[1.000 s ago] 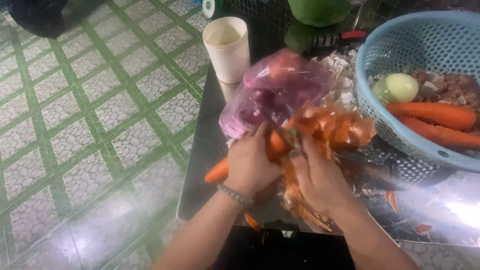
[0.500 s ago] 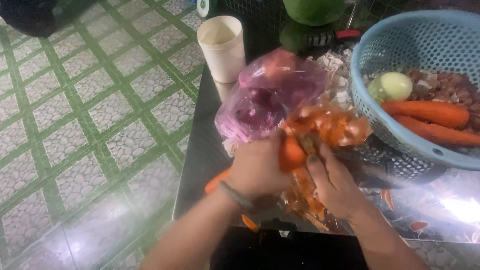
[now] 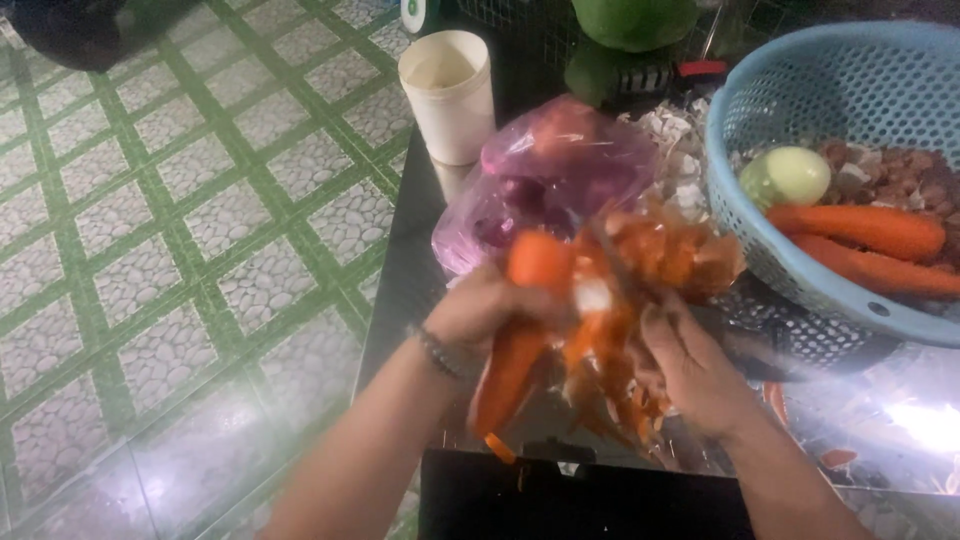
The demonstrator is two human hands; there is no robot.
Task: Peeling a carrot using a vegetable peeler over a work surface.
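Gripping carrot (image 3: 520, 330) in left hand (image 3: 480, 312); right hand (image 3: 690, 360) beside.

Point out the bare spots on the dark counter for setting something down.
Free: the counter strip along its left edge, between the white cup and the left hand. Crowded: the middle, with the pink bag, the peel heap and both hands; the blue basket fills the right.
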